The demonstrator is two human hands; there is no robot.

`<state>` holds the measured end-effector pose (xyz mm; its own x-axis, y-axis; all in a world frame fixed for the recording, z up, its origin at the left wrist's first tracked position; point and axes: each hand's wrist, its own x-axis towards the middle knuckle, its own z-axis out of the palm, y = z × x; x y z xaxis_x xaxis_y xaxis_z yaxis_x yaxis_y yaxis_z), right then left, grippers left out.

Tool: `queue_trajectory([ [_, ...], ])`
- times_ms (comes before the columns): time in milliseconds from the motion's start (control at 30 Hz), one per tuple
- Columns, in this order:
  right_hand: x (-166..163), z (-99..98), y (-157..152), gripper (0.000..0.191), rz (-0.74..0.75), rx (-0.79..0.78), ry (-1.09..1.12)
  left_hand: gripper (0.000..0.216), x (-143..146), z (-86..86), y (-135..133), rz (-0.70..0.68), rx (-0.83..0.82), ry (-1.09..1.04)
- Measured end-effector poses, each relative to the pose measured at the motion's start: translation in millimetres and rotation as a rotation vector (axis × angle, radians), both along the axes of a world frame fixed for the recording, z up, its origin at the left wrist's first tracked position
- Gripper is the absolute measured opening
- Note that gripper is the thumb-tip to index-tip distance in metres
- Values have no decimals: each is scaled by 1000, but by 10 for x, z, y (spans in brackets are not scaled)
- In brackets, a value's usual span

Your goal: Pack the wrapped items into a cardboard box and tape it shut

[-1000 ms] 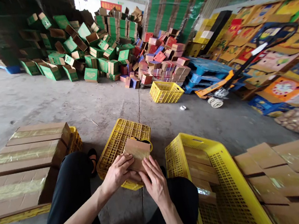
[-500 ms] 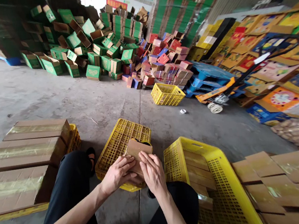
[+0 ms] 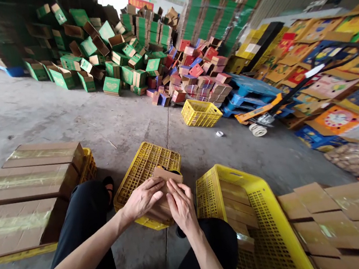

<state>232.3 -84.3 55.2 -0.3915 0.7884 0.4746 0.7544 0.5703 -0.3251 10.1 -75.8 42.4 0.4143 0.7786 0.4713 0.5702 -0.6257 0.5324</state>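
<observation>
A small brown cardboard box (image 3: pixel 168 175) is held between both hands above an upturned yellow plastic crate (image 3: pixel 144 170). My left hand (image 3: pixel 143 198) lies over the box's left side with its fingers curled on it. My right hand (image 3: pixel 181 205) presses on the box from the right with its fingers bent against the flap. Something dark peeks out behind the box's top edge; I cannot make out what it is. My knees in black trousers frame the hands.
A yellow crate (image 3: pixel 260 212) holding flat cardboard stands at my right, with taped brown boxes (image 3: pixel 337 214) beyond it. More taped boxes (image 3: pixel 29 182) are stacked at my left. Farther off lie a heap of green boxes (image 3: pixel 94 53), another yellow crate (image 3: pixel 200 113), and a pallet jack (image 3: pixel 263 113).
The box has sunk a little lower between the hands. My left hand's fingers have slid up over its top, and my right hand has shifted slightly left on it.
</observation>
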Motion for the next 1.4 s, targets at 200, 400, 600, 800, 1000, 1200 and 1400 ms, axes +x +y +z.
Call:
queue_trajectory([
  [200, -51, 12, -46, 47, -51, 45, -71, 80, -63, -68, 84, -4, 7, 123],
  [400, -180, 43, -134, 47, -189, 59, -159, 86, -61, -90, -128, -7, 100, 133],
  [600, -219, 70, -118, 46, -207, 60, -192, 76, -61, -178, -504, 92, 141, 97],
  [800, -233, 140, -142, 41, -79, 102, -124, 70, -38, -237, -562, 117, 141, -10],
  [1000, -351, 322, -123, 36, 123, -62, 6, 72, -50, -224, -509, 91, 101, -40],
  [1200, -465, 398, 58, 36, 156, -142, -16, 67, -65, -228, -521, 94, 70, -115],
  [1400, -593, 410, 191, 33, 147, -119, -121, 67, -61, -258, -491, 81, 56, -141],
])
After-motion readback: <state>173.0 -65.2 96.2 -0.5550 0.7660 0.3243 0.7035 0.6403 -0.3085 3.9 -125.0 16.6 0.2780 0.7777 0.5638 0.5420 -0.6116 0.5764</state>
